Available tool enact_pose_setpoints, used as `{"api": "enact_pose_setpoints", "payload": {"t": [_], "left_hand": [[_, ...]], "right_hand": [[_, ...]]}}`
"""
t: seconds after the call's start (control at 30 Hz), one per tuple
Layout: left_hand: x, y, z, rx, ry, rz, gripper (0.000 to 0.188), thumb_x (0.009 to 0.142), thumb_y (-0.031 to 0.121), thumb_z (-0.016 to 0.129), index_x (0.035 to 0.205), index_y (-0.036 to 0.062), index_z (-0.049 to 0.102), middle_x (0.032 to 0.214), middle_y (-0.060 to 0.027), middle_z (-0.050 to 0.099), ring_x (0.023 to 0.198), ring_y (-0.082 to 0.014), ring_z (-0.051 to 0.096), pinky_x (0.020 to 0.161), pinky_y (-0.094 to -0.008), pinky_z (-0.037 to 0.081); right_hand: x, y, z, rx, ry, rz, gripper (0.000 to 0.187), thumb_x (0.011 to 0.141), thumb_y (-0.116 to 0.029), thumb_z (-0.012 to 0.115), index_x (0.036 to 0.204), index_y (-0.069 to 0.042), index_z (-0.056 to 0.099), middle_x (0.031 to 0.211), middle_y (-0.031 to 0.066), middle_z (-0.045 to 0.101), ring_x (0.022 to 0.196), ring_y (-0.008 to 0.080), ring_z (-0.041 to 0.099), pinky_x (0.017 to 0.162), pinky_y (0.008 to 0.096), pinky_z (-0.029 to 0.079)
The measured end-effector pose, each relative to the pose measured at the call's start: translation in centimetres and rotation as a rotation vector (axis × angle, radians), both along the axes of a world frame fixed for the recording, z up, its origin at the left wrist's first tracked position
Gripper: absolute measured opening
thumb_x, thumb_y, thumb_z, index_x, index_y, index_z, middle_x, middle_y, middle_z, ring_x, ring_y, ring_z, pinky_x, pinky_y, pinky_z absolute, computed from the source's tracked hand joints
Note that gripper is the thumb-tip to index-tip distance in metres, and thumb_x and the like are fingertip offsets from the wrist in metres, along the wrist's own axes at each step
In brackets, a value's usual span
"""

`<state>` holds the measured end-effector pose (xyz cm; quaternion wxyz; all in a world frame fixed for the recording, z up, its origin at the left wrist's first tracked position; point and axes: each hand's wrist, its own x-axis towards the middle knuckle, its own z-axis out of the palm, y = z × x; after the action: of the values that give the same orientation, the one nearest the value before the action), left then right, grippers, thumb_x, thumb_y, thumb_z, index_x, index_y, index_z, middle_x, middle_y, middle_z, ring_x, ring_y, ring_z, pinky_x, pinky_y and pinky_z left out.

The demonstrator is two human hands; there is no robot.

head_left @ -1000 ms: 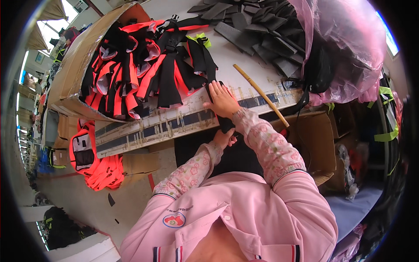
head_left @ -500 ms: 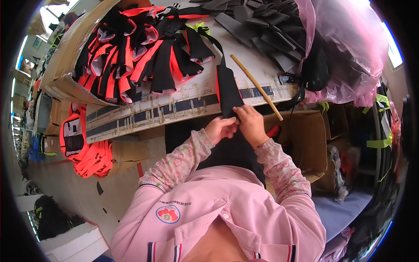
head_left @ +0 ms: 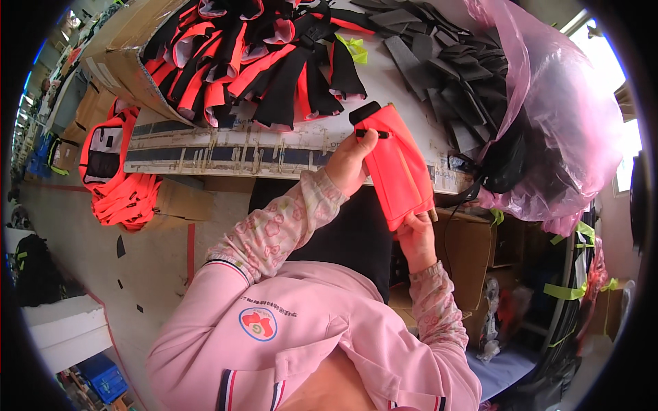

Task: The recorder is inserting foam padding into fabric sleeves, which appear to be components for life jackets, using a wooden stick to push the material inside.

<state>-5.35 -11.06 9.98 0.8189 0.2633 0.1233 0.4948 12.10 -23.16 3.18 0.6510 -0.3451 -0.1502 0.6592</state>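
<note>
A bright coral and black padded strap piece [head_left: 397, 164] is held up in front of the table's near edge, its coral side showing. My left hand [head_left: 351, 161] is closed on its upper left edge, the thumb beside a small black fitting. At the lower end, my right hand [head_left: 417, 236] pinches the coral fabric. A black rolled part shows at the top of the piece. Beyond it on the table lies a heap of similar coral and black fabric pieces [head_left: 274, 75], open ends toward me. The stick beside the piece is mostly hidden.
A cardboard box [head_left: 113, 61] lies at the table's left. Dark grey foam strips [head_left: 452, 75] are piled at the back right, beside a large pink plastic bag [head_left: 562, 130]. Coral bags [head_left: 113, 171] are stacked below left. An open carton [head_left: 473, 253] stands below right.
The strap piece has come off the tabletop and been turned from its black side to its coral side. My left hand has moved up to its top; my right hand now grips its lower end.
</note>
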Motion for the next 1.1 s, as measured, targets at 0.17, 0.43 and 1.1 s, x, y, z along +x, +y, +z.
{"api": "enact_pose_setpoints", "payload": {"t": [0.17,0.43,1.1], "left_hand": [[0.6,-1.5,-0.9,0.151,0.262,0.176,0.029,0.091,0.026,0.056,0.107,0.0018,0.057,0.099,0.0007,0.058,0.091,-0.0066,0.050,0.086,-0.0246,0.041],[-0.4,-2.1,-0.4,0.108,0.191,-0.019,0.034,0.093,0.032,0.049,0.111,0.0023,0.053,0.102,-0.0003,0.057,0.092,-0.0082,0.050,0.087,-0.0233,0.039],[-5.7,12.9,-5.8,0.639,1.455,0.521,0.036,0.078,0.029,0.067,0.100,0.0013,0.058,0.087,-0.0121,0.063,0.076,-0.0211,0.061,0.069,-0.0330,0.049]], "right_hand": [[-0.4,-0.6,-2.3,-0.082,0.024,0.064,0.029,0.086,-0.001,0.051,0.115,-0.004,0.051,0.115,0.0089,0.058,0.104,0.0213,0.057,0.090,0.0361,0.047],[-0.1,-1.1,-3.3,-0.094,0.046,0.111,0.028,0.086,0.001,0.049,0.114,-0.003,0.052,0.114,0.0101,0.058,0.104,0.0238,0.057,0.090,0.0398,0.048],[17.9,-5.4,21.1,-0.388,-1.666,0.613,0.026,0.076,-0.004,0.062,0.102,0.002,0.062,0.087,0.0052,0.064,0.082,0.0104,0.058,0.073,0.0255,0.046]]}}
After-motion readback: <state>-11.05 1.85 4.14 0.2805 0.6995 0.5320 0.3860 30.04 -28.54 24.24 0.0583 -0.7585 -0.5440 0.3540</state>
